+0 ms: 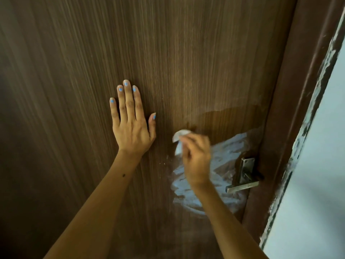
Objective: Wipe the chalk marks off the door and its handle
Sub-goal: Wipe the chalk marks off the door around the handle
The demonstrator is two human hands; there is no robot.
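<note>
My right hand (196, 159) is pinching a small white wipe (180, 140) in curled fingers (186, 144), rubbing the door (168, 53). Above them a dark wet patch (229, 118) is looking clean. Below and beside them the white chalk marks (188, 191) are waiting, reaching the handle (242, 186). My left hand (131, 126) is pressing flat, fingers straight. I think most is left.
</note>
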